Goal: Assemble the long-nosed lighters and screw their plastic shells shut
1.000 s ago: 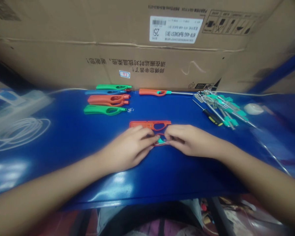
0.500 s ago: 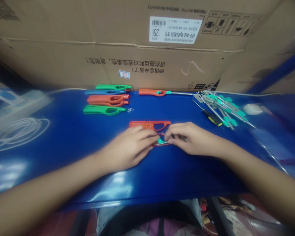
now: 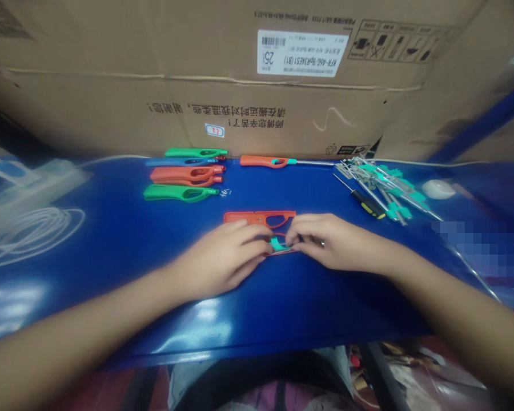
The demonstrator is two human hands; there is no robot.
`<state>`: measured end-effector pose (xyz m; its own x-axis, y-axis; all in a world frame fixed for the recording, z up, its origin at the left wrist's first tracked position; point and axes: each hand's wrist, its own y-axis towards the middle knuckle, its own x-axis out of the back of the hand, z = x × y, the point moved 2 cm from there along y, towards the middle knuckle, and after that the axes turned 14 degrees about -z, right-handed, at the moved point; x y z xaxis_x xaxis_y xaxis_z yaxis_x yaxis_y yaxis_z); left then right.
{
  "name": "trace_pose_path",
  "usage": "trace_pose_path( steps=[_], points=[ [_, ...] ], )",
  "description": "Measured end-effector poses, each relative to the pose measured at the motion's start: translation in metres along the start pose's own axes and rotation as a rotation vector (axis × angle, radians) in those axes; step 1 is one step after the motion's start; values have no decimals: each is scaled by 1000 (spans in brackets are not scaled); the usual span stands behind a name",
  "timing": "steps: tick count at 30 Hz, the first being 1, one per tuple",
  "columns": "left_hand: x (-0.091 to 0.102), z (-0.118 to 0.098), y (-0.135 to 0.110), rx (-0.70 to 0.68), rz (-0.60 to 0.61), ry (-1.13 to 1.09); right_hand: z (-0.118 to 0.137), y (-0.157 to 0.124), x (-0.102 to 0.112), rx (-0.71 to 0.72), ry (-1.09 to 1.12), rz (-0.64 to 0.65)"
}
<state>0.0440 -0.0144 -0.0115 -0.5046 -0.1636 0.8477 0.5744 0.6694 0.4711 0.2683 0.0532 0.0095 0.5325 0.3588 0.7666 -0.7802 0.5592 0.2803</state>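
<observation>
Both my hands rest on the blue table (image 3: pixel 111 240) and meet over an orange lighter half-shell with a teal trigger piece (image 3: pixel 277 244) in it. My left hand (image 3: pixel 223 260) has its fingers curled down on the shell's left end. My right hand (image 3: pixel 328 241) pinches at the trigger from the right. A second orange shell half (image 3: pixel 259 217) lies flat just behind my fingers.
Green, blue and orange lighter bodies (image 3: pixel 184 177) lie at the back left, and a finished orange lighter (image 3: pixel 274 162) at the back centre. A black-and-yellow screwdriver (image 3: pixel 366 203) and a pile of metal rods with teal parts (image 3: pixel 385 181) sit at the right. White cable (image 3: pixel 29 228) coils at the left. A cardboard box (image 3: pixel 240 85) walls the back.
Hardly anything has moved. My right fingers have shifted slightly on the teal trigger piece, and my left hand stays on the shell.
</observation>
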Motion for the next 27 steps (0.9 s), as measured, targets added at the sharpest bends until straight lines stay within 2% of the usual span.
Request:
trace_pose_path(
  steps=[6, 17, 27],
  points=[
    [1, 0, 0, 1, -2, -7, 0, -1, 3, 18, -127, 29],
    [6, 3, -4, -98, -139, 10, -1, 0, 5, 0, -101, -23],
    [7, 3, -1, -139, -85, 55, 2, -4, 8, 65, -198, -6]
  ],
)
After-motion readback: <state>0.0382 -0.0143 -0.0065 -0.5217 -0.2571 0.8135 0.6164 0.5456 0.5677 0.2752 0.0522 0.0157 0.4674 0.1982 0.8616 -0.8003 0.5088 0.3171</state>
